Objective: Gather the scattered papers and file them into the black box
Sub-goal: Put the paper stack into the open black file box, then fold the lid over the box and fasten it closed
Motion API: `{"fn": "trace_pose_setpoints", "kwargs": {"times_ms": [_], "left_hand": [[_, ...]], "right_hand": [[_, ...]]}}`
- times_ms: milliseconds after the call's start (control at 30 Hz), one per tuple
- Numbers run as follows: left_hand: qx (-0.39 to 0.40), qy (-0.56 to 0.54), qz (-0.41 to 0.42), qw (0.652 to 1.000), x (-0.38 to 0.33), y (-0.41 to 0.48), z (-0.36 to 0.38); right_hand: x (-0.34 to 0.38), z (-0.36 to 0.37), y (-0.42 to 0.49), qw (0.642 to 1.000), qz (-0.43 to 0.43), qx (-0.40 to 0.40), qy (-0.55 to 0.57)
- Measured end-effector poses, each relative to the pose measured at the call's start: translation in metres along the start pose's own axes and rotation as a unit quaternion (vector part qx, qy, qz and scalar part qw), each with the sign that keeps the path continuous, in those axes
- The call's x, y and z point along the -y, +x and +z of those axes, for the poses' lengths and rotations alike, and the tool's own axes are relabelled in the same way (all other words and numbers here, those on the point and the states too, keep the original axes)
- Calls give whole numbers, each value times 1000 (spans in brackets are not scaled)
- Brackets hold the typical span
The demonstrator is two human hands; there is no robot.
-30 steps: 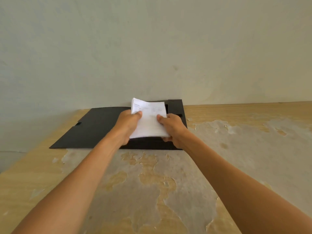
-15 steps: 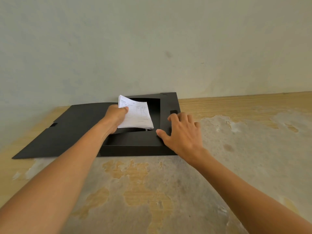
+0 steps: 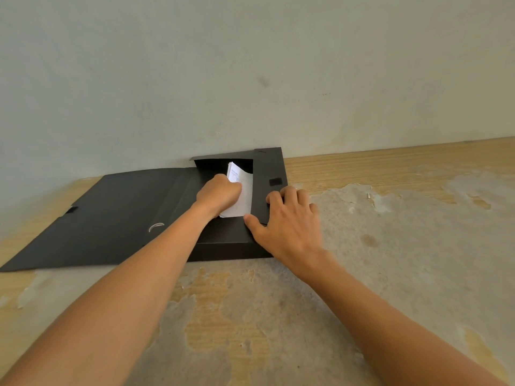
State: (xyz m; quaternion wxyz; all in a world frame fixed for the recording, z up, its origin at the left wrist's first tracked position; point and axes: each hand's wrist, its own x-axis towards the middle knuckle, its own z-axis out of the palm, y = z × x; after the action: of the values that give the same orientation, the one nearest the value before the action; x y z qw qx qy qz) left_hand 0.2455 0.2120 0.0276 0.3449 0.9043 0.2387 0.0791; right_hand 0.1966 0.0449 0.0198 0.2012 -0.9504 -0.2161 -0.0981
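A black box file [image 3: 223, 243] lies open on the worn wooden table against the wall, its lid [image 3: 111, 213] spread flat to the left. My left hand [image 3: 218, 195] grips a stack of white papers [image 3: 242, 190] and holds it down inside the box's tray. The stack's right side slips under the box's right flap [image 3: 269, 174]. My right hand [image 3: 287, 221] pinches that flap's lower edge between thumb and fingers and holds it lifted.
The table [image 3: 390, 246] has peeling, patchy veneer and ends at a pale wall [image 3: 250, 65] right behind the box. A small metal finger ring [image 3: 156, 227] shows on the lid's spine.
My left hand has pushed the paper stack down into the tray. My right hand, having let go of the papers, has taken hold of the right flap. The view has shifted closer.
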Motion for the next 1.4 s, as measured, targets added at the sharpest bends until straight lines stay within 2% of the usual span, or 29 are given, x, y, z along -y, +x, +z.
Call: {"fn": "trace_pose_setpoints", "kwargs": {"times_ms": [133, 300, 533, 733, 967, 1100, 1233, 1400], "left_hand": [[-22, 24, 20, 999, -3, -2, 5], [-107, -1, 30, 994, -5, -3, 7], [-91, -53, -8, 994, -10, -3, 4], [-54, -49, -6, 997, -6, -3, -4], [-165, -46, 20, 985, 29, -19, -37], [-212, -3, -17, 977, 74, -44, -74], [-243, 63, -97, 963, 133, -69, -109], [-211, 165, -202, 942, 196, -92, -146]], "right_hand": [[0, 0, 0, 1000, -4, 2, 4], [0, -1, 0, 1000, -1, 10, 2], [0, 0, 0, 1000, -4, 10, -4], [-1, 1, 0, 1000, -8, 8, -13], [-2, 1, -3, 999, -14, 3, -31], [0, -4, -7, 997, -36, 6, -69], [9, -10, -20, 991, -65, 36, -110], [13, -3, -30, 985, -71, 67, -140]]}}
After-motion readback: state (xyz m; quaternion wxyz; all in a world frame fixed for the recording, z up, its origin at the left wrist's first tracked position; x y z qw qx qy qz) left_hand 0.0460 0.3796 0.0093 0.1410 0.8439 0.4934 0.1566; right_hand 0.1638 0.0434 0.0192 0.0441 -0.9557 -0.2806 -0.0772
